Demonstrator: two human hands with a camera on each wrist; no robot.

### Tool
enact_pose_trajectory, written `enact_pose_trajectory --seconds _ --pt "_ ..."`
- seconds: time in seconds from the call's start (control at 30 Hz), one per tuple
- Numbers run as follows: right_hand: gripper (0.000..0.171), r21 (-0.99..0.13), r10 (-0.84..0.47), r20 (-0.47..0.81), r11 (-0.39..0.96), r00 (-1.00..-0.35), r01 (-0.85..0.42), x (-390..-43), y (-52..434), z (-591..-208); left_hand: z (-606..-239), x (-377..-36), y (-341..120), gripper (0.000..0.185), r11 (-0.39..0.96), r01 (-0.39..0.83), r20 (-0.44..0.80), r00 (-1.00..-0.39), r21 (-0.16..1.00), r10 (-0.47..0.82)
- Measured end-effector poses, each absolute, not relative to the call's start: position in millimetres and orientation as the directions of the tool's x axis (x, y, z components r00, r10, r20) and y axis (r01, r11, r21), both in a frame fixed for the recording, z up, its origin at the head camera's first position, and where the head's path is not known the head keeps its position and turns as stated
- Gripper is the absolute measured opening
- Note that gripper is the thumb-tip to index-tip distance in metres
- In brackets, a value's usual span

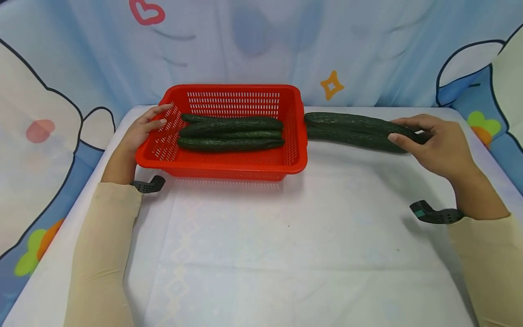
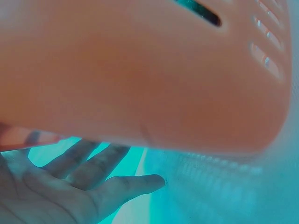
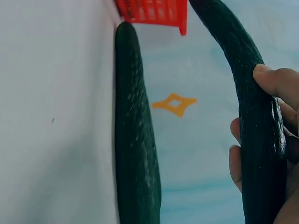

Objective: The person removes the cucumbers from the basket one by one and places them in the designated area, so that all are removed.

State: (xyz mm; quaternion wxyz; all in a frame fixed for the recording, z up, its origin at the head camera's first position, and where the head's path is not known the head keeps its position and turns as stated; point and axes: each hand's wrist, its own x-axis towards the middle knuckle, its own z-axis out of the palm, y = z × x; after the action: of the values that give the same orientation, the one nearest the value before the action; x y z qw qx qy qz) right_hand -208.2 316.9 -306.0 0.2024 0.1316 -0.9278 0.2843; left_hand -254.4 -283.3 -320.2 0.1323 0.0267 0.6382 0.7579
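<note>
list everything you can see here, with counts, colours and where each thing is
basket: 1, red, slotted plastic, on the table left of centre
cucumbers in the basket: at least 3, dark green, lying lengthwise side by side
cucumbers on the table: 2, dark green, right of the basket, ends close to its right wall
table: 1, covered in a white cloth with a faint pattern
backdrop: 1, light blue cartoon print with a red heart and an orange star, behind and at both sides
wrist mounts: 2, black, one at each wrist
sleeves: 2, beige, on both forearms
left hand: 1, fingers straight, resting on the basket's left rim
right hand: 1, grips the right end of the rear cucumber
</note>
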Motion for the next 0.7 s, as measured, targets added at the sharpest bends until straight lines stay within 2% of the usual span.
enact_pose_trajectory --seconds 0.2,0.7 --pt "0.038 -0.46 -0.11 0.385 0.838 -0.916 -0.294 -213 326 -313 -319 -253 -283 0.045 -0.137 -0.162 -0.127 -0.963 0.977 0.237" --pt "0.043 -0.441 -0.185 0.245 0.853 -0.952 -0.279 -218 309 -336 -312 -245 -277 0.047 -0.144 -0.15 -0.111 -0.963 0.978 0.245"
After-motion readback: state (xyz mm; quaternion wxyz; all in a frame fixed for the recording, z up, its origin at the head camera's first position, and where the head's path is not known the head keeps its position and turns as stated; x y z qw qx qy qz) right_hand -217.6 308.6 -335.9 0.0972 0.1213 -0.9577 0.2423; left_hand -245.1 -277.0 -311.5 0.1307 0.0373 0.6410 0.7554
